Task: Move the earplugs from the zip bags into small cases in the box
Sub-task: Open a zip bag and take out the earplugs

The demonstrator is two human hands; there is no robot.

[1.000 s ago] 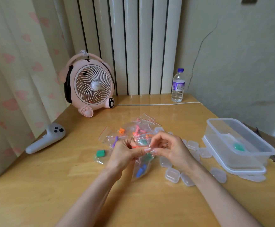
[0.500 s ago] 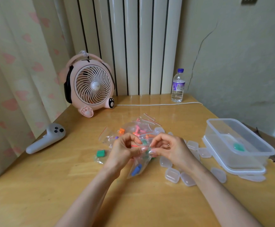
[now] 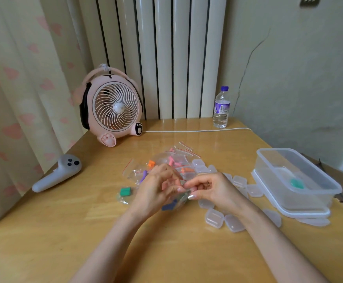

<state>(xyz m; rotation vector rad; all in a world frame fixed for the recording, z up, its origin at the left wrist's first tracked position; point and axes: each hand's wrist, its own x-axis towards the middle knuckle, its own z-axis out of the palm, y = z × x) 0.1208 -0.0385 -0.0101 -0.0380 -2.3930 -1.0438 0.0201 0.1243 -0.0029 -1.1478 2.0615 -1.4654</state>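
Note:
My left hand (image 3: 156, 190) and my right hand (image 3: 211, 189) meet over the table's middle and both pinch the top of a small clear zip bag (image 3: 176, 203) with blue earplugs in its bottom. Behind the hands lies a pile of zip bags (image 3: 172, 160) with orange, pink and purple earplugs. A bag with green earplugs (image 3: 125, 192) lies to the left. Several small clear cases (image 3: 214, 218) are scattered to the right. The clear plastic box (image 3: 317, 180) stands at the right with a case holding a green earplug (image 3: 296, 183) inside.
A pink desk fan (image 3: 113, 109) stands at the back left, its white cord (image 3: 197, 131) running along the back. A water bottle (image 3: 221, 108) is near the wall. A grey controller (image 3: 58, 175) lies at the left edge. The box's lid (image 3: 268, 193) lies under it.
The held bag has been drawn up and tilted, so its blue earplugs sit closer under my left hand. Both hands stayed together at the bag's top.

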